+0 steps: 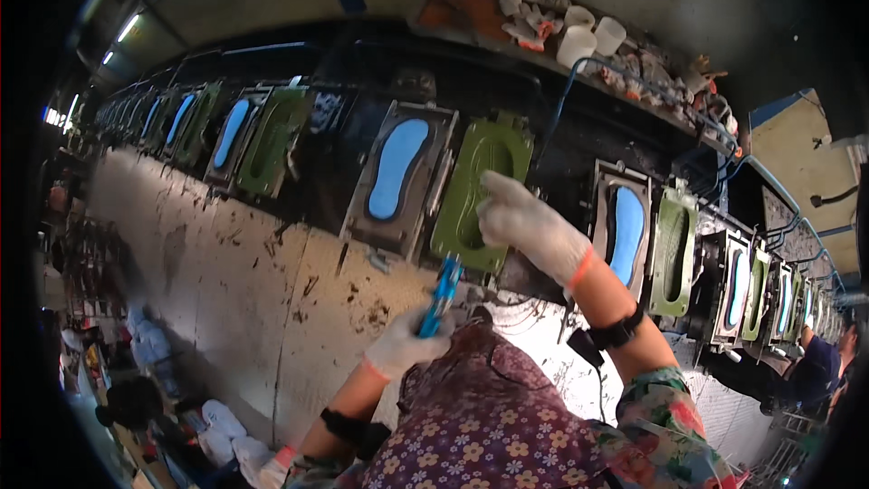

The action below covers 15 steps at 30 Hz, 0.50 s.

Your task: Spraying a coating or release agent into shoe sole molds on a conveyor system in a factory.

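Note:
My left hand (pixel 398 346), in a white glove, is closed around a slim blue hand tool (pixel 441 297). The tool's metal tip points up at the near end of a green shoe-sole mould half (pixel 498 149); its exact kind is unclear. Over the right side of that green half is my right hand (pixel 525 222), also gloved, with its fingers curled in. Whether it holds anything is hidden. Joined on the left is a grey mould half (pixel 360 222) with a blue insole-shaped piece (pixel 398 167) lying in it.
More opened moulds with blue pieces (pixel 625 226) and green halves (pixel 672 254) line up to both sides. A metal walkway (pixel 235 281) with dark scraps runs along them. White cups (pixel 577 43) and scraps lie on a shelf behind. Another person (pixel 819 367) is at far right.

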{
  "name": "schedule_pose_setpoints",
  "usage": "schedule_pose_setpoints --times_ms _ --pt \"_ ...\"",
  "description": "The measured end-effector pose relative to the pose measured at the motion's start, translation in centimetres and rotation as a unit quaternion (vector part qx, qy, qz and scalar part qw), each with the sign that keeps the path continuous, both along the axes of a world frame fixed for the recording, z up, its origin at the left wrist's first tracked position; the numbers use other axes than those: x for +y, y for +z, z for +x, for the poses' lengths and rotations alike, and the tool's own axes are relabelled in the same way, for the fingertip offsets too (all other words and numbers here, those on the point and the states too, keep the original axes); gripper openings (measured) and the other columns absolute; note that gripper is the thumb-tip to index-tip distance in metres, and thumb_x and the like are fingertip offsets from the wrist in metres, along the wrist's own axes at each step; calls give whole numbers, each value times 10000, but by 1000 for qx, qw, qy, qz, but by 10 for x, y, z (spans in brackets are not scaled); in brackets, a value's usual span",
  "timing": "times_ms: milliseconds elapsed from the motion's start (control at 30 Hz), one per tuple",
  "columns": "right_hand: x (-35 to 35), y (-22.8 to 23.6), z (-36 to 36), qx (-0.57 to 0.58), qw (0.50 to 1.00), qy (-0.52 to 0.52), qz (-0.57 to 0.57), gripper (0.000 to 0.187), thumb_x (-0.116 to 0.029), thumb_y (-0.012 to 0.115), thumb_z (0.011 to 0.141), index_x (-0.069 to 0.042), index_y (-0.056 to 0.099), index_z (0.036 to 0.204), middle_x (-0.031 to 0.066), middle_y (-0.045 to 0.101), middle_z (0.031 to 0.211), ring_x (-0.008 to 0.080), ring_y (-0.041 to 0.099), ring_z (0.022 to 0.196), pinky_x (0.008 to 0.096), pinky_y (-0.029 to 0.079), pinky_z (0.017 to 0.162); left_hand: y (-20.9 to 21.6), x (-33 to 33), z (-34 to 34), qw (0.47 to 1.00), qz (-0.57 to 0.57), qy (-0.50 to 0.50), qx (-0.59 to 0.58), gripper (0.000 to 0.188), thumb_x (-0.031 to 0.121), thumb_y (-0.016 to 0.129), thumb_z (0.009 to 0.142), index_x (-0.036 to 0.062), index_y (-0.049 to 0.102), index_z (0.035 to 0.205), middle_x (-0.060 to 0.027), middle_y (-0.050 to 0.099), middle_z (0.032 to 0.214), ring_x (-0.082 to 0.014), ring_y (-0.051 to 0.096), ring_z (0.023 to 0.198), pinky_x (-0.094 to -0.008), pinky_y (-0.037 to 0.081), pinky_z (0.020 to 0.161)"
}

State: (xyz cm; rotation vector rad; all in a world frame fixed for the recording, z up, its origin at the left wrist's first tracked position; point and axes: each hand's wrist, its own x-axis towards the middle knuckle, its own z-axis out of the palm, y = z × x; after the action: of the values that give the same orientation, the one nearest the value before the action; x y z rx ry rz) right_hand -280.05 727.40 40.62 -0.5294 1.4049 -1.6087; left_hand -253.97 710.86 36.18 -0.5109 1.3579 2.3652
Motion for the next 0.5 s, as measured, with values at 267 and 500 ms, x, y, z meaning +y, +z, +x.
schedule_pose_setpoints --times_ms 267,500 --pt "-271 -19 -237 -393 847 -249 -258 253 -271 555 1055 -39 649 1092 82 702 980 271 718 915 456 623 796 -84 -108 -20 977 -73 -201 -25 327 241 750 921 61 612 1157 32 573 950 -70 504 860 -252 445 771" --pt "-398 -59 -440 -362 798 -389 -284 709 -515 403 1077 67 328 1474 298 487 1417 474 576 1240 575 585 966 -129 -160 -65 947 -65 -311 45 352 279 721 972 70 620 1237 -35 585 939 -143 513 882 -346 463 847"
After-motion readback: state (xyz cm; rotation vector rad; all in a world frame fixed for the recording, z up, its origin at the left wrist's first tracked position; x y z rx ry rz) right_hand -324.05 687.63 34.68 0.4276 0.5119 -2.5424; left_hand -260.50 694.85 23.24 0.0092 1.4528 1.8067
